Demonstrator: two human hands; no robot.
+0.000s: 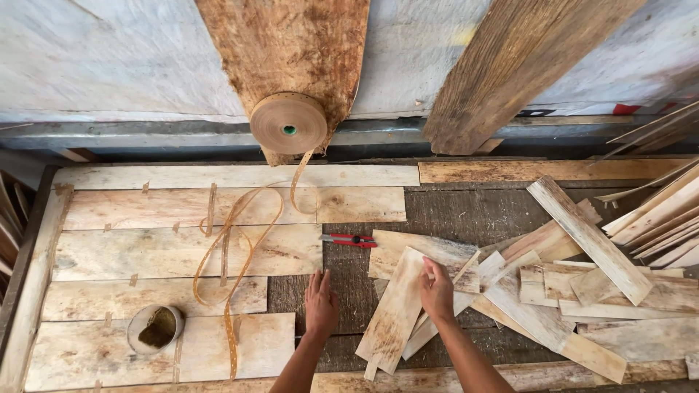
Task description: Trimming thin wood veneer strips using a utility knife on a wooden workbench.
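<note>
My left hand point(320, 304) lies flat, fingers together, on the dark table surface just right of a sheet of joined veneer strips point(167, 251). My right hand point(436, 290) rests on a pale veneer strip point(393, 313) that lies tilted on a loose pile of strips; its fingers press the strip's edge, and whether they grip it is unclear. A red utility knife point(348, 239) lies just beyond both hands. A roll of brown paper tape point(288, 123) hangs on the wall, its loose end point(237, 251) trailing in loops over the joined sheet.
A small round tin with dark paste point(155, 328) sits on the sheet at near left. Several loose veneer strips point(590, 291) are heaped at right. Two rough boards point(510, 65) lean against the back wall. More stacked strips point(670, 218) lie at far right.
</note>
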